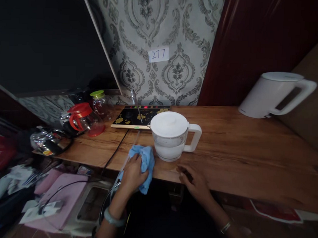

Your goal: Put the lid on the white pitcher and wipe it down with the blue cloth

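A blue cloth [144,157] is bunched in my left hand [133,172], fingers curled round it, at the front edge of the wooden counter. Just to its right stands a kettle [171,134] with a white lid, a clear body and a white handle turned to the right. Its lower part looks white, and I cannot tell whether that is its wall or its contents. My right hand [195,181] is at the counter's edge in front of the kettle, apart from it. Thumb and fingers are parted there, with nothing seen between them.
A black tea stove [140,116] with gold flowers and a curved spout lies behind the kettle. At left are a red-lidded glass jug [86,120], a green-lidded jar [98,101] and a shiny metal pot [48,140]. A tall white kettle [273,95] stands far right. A black cord [116,150] crosses the counter.
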`<state>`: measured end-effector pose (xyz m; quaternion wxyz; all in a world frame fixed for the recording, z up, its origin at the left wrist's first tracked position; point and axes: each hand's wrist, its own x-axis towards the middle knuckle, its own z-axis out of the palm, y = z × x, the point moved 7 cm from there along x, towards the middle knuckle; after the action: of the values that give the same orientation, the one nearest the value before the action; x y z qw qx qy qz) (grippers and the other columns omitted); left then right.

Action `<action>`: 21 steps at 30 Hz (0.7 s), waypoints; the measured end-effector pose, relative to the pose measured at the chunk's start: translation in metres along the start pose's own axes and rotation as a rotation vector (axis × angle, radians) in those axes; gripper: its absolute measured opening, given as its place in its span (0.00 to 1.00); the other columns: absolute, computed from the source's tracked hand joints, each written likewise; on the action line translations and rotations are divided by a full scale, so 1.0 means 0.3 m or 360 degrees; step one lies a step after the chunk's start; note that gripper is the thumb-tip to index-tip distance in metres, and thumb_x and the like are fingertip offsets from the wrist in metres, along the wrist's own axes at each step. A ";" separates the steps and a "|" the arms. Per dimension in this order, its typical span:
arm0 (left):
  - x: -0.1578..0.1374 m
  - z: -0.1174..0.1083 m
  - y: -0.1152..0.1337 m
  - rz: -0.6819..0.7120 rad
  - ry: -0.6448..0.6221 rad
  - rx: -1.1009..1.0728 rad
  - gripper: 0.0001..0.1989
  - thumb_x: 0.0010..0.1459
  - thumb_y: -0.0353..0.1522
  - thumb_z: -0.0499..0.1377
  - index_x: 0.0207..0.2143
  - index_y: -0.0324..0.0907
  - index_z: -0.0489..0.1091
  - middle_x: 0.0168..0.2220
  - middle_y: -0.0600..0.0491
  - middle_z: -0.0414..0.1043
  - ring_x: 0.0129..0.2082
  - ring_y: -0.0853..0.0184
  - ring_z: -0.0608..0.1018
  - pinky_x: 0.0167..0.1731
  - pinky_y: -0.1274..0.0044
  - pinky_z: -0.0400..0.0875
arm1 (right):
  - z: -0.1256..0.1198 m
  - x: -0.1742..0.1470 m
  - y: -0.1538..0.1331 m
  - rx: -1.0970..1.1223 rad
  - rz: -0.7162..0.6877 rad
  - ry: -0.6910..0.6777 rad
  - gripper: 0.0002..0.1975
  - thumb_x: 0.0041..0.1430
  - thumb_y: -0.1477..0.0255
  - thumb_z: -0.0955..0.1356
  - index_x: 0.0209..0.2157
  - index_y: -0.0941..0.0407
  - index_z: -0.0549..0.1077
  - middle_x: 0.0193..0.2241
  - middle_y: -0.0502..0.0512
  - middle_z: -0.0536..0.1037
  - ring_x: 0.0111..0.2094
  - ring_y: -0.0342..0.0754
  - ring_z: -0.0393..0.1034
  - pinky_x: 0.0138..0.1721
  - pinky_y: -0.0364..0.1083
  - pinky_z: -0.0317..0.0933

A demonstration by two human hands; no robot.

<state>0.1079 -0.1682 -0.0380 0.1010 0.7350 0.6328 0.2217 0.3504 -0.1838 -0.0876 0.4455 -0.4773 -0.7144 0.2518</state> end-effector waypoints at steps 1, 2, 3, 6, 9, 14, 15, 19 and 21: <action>-0.015 -0.014 0.002 0.0019 -0.0024 -0.0191 0.16 0.44 0.28 0.57 0.39 0.41 0.71 0.43 0.45 0.74 0.46 0.55 0.76 0.50 0.63 0.70 | 0.001 0.000 -0.007 0.0026 0.0003 -0.0022 0.13 0.62 0.68 0.63 0.45 0.52 0.75 0.38 0.58 0.80 0.39 0.55 0.76 0.40 0.54 0.71; -0.030 -0.024 0.008 0.0024 -0.0053 -0.0388 0.14 0.44 0.28 0.58 0.37 0.42 0.72 0.40 0.48 0.76 0.44 0.56 0.77 0.49 0.64 0.71 | 0.002 -0.001 -0.017 0.0071 0.0002 -0.0049 0.14 0.62 0.67 0.64 0.47 0.52 0.75 0.40 0.58 0.80 0.41 0.55 0.76 0.42 0.55 0.71; -0.046 -0.028 0.018 0.0003 -0.0091 -0.0583 0.13 0.45 0.30 0.58 0.37 0.42 0.72 0.39 0.49 0.77 0.42 0.57 0.78 0.48 0.64 0.72 | 0.006 -0.003 -0.033 0.0134 -0.0007 -0.0086 0.16 0.62 0.66 0.65 0.51 0.52 0.73 0.43 0.59 0.79 0.44 0.56 0.75 0.45 0.56 0.70; -0.096 0.006 0.077 -0.0166 -0.0224 -0.1097 0.16 0.49 0.35 0.60 0.42 0.42 0.73 0.37 0.50 0.78 0.38 0.59 0.79 0.43 0.67 0.75 | 0.037 -0.020 -0.111 0.0355 -0.0115 -0.0264 0.37 0.58 0.57 0.69 0.65 0.51 0.57 0.60 0.63 0.69 0.58 0.59 0.66 0.56 0.59 0.64; -0.133 0.078 0.166 -0.0244 -0.0378 -0.1390 0.23 0.49 0.39 0.64 0.47 0.41 0.72 0.40 0.49 0.78 0.40 0.59 0.79 0.43 0.68 0.75 | 0.061 -0.037 -0.177 0.0359 -0.0208 -0.0329 0.47 0.52 0.54 0.72 0.68 0.50 0.50 0.66 0.63 0.57 0.65 0.62 0.56 0.60 0.61 0.58; -0.132 0.122 0.238 -0.0203 -0.0642 -0.1820 0.26 0.50 0.42 0.66 0.49 0.41 0.72 0.47 0.47 0.77 0.47 0.57 0.77 0.49 0.68 0.72 | -0.040 -0.041 -0.193 0.0205 -0.0213 0.0088 0.26 0.58 0.66 0.67 0.59 0.47 0.64 0.57 0.58 0.71 0.57 0.60 0.67 0.56 0.59 0.65; -0.118 0.108 0.227 -0.0202 -0.0601 -0.1849 0.24 0.51 0.43 0.66 0.48 0.41 0.73 0.46 0.47 0.77 0.46 0.58 0.77 0.48 0.69 0.72 | -0.075 -0.042 -0.199 0.0158 -0.0238 0.0166 0.25 0.58 0.68 0.67 0.58 0.47 0.66 0.55 0.58 0.72 0.56 0.60 0.68 0.54 0.59 0.66; -0.017 0.008 0.120 -0.0246 0.0062 -0.1795 0.18 0.57 0.43 0.61 0.45 0.41 0.73 0.44 0.47 0.77 0.43 0.61 0.78 0.44 0.71 0.73 | -0.227 -0.021 -0.260 -0.0147 -0.0328 0.0584 0.28 0.57 0.70 0.68 0.59 0.45 0.64 0.59 0.57 0.67 0.58 0.63 0.64 0.55 0.64 0.65; 0.042 -0.036 0.074 -0.0212 0.0513 -0.1777 0.20 0.58 0.44 0.59 0.48 0.43 0.72 0.51 0.46 0.74 0.50 0.60 0.76 0.49 0.70 0.71 | -0.267 0.014 -0.305 -0.0273 -0.0426 0.0760 0.30 0.57 0.70 0.68 0.61 0.45 0.62 0.63 0.57 0.61 0.61 0.65 0.60 0.56 0.67 0.62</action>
<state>0.1239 -0.1613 -0.0166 0.3892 0.4859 0.4724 0.6239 0.3782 -0.2234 0.0241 0.5885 -0.4604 -0.6645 0.0099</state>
